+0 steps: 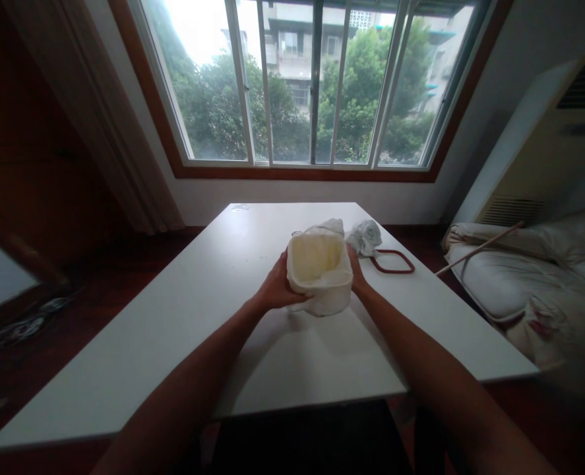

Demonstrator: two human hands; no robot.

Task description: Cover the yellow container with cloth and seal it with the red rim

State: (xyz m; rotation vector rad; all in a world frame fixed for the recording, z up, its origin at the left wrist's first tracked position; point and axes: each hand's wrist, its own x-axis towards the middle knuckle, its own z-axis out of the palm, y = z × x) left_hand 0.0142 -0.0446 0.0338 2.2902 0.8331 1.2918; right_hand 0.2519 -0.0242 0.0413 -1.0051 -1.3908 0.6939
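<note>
A cream-coloured square tub [319,260] is held up over the table, tilted so that its open top faces me. Thin white material, a bag or a cloth, I cannot tell which, wraps its outside and bunches up behind the rim. My left hand [278,285] is closed around the tub's left side, with the thumb along the lower front. On the opposite side my right hand [356,269] grips it, its fingers mostly hidden behind the tub. Inside, the tub looks pale yellow, and I make out no separate object there.
The white table [173,330] stretches toward the window. Beyond my right hand lie a crumpled white bundle [365,236] and a reddish-brown rounded frame or handle [394,269]. A covered seat [500,270] with a thin stick [480,247] stands off the table's right edge.
</note>
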